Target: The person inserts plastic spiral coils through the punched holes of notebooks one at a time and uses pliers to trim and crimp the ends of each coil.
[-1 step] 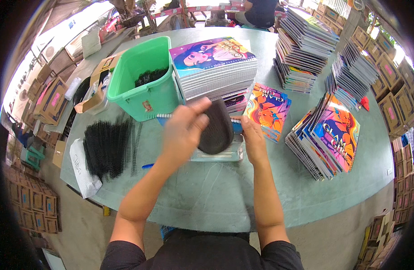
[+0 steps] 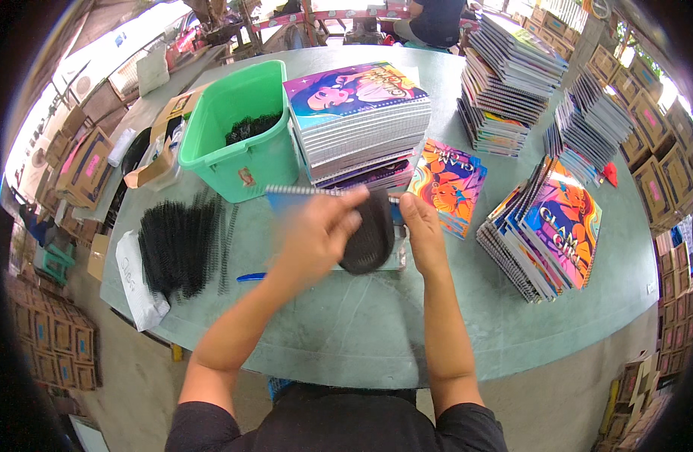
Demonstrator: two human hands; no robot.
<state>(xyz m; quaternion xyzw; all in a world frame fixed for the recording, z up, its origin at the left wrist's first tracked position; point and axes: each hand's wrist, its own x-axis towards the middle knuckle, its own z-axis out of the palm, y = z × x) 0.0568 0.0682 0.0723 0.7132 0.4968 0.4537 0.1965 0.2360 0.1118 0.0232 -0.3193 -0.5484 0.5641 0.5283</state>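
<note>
My left hand (image 2: pixel 316 232) is blurred by motion, its thumb and fingers closed on a dark, round-ended flat pad (image 2: pixel 373 245) that looks like a piece of a rubber sole. Beneath it lies a notebook with a blue cover (image 2: pixel 290 199), its punched edge showing a row of white loops or holes. My right hand (image 2: pixel 425 235) pinches the right end of that edge between thumb and fingers. The pad and my left hand hide much of the notebook. A tall stack of notebooks (image 2: pixel 361 124) stands just beyond.
A green bin (image 2: pixel 241 169) holds black coils. Loose black binding coils (image 2: pixel 179 245), a white packet (image 2: pixel 139 282) and a blue pen (image 2: pixel 251 277) lie at left. Glossy covers (image 2: pixel 448 184) and bound notebooks (image 2: pixel 546 226) sit at right, with taller stacks (image 2: pixel 508 83) behind. A person (image 2: pixel 435 22) sits far off.
My left hand and the dark pad have moved slightly toward me and to the right. More of the notebook's blue cover and punched edge shows. My right hand stays in place.
</note>
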